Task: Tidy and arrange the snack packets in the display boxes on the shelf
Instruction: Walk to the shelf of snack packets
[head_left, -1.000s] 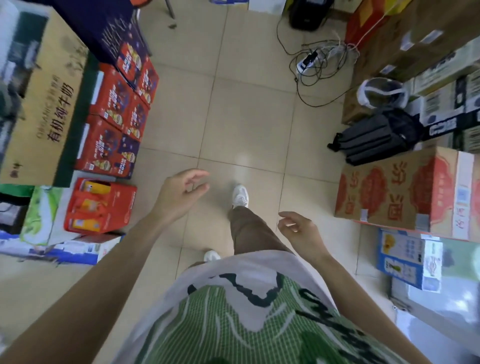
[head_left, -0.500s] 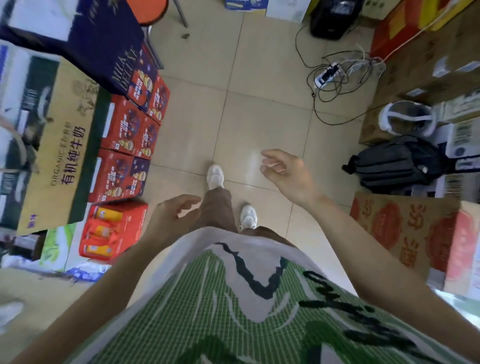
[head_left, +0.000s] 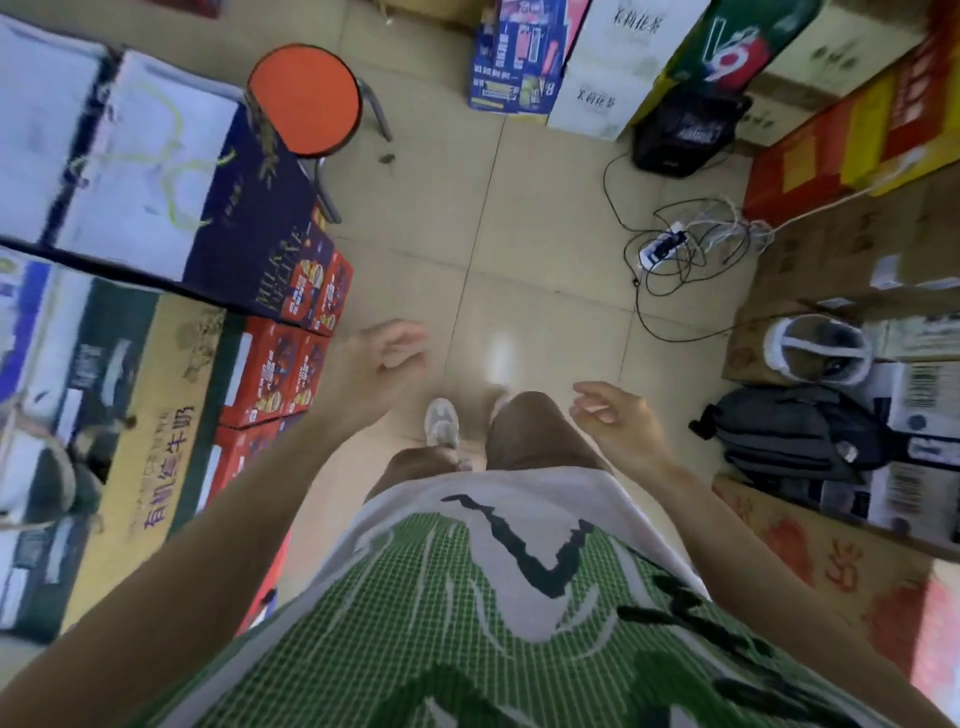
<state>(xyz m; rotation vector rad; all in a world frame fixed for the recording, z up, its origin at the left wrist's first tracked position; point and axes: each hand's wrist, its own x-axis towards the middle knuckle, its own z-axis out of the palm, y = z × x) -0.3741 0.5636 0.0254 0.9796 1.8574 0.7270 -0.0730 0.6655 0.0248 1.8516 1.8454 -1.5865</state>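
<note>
While you look straight down over your green-and-white shirt (head_left: 467, 597), your left hand (head_left: 382, 364) hangs above the tiled floor (head_left: 519, 249), just beside the stacked red cartons (head_left: 275, 374). Its fingers are loosely curled and hold nothing, and motion blur hides any finer detail. Your right hand (head_left: 618, 421) hovers over the floor on the far side of your knee, with its fingers relaxed, slightly bent and likewise empty. One white shoe (head_left: 441, 423) shows between your two hands. To your left, a yellow milk carton (head_left: 156, 415) lies beside the red cartons, with a dark blue box (head_left: 249, 234) above them and an orange stool (head_left: 304, 98) beyond that. To your right, a black backpack (head_left: 779, 436) leans against more boxes, and a power strip (head_left: 665, 247) sits in a tangle of cables on the floor. You cannot tell from here which carton, if any, holds the snack packets.
</note>
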